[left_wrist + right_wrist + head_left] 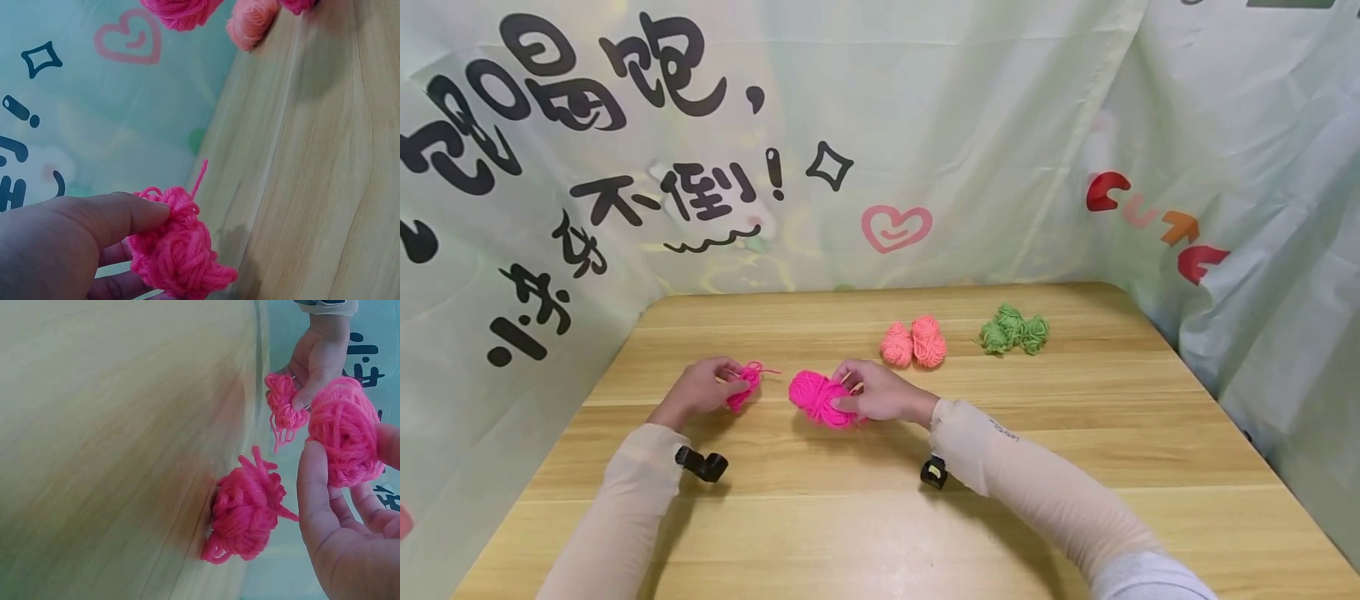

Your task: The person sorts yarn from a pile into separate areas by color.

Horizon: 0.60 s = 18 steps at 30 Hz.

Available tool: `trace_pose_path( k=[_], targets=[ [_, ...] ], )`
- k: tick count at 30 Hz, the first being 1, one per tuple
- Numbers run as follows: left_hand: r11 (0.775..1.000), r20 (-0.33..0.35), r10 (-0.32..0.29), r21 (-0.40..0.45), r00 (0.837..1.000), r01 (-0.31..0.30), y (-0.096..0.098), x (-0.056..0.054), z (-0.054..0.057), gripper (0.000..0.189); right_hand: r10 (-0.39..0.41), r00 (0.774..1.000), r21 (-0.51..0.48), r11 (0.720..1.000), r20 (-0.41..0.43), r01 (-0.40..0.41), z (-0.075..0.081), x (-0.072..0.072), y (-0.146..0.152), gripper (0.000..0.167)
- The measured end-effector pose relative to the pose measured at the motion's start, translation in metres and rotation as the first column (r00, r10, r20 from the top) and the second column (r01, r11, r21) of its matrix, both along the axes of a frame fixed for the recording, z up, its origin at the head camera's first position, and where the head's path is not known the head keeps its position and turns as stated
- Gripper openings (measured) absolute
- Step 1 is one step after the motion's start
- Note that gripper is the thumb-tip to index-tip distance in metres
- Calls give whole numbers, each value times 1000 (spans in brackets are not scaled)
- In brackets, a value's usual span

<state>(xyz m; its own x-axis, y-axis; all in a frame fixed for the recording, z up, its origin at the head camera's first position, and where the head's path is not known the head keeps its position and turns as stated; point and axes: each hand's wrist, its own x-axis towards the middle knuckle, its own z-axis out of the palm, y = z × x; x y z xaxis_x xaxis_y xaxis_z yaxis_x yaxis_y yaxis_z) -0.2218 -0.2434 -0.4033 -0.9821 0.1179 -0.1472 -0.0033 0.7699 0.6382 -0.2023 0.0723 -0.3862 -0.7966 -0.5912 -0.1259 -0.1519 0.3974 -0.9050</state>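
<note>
My left hand (703, 387) pinches a small, loose bundle of hot pink yarn (178, 250) between thumb and fingers, and a short yarn end sticks out of it. To its right, my right hand (880, 392) holds a rounder hot pink yarn ball (345, 434), thumb on one side and fingers on the other. Below that hand, another pink yarn ball (244, 512) with loose ends lies on the wooden table; in the head view it is mostly hidden behind the held one. A gap separates the two hands.
Two coral yarn balls (913, 343) lie side by side beyond my right hand. Several green yarn balls (1013, 330) are clustered farther right on the table (820, 533). A printed curtain (985, 150) hangs along the back and sides.
</note>
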Motion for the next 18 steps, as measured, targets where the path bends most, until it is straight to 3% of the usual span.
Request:
trace_pose_path(
  k=[18],
  targets=[
    [1000,19,25,3,1000,-25,-9,-4,-3,39,-81,994,-75,993,68,86,-5,-5,-12,23]
  ],
)
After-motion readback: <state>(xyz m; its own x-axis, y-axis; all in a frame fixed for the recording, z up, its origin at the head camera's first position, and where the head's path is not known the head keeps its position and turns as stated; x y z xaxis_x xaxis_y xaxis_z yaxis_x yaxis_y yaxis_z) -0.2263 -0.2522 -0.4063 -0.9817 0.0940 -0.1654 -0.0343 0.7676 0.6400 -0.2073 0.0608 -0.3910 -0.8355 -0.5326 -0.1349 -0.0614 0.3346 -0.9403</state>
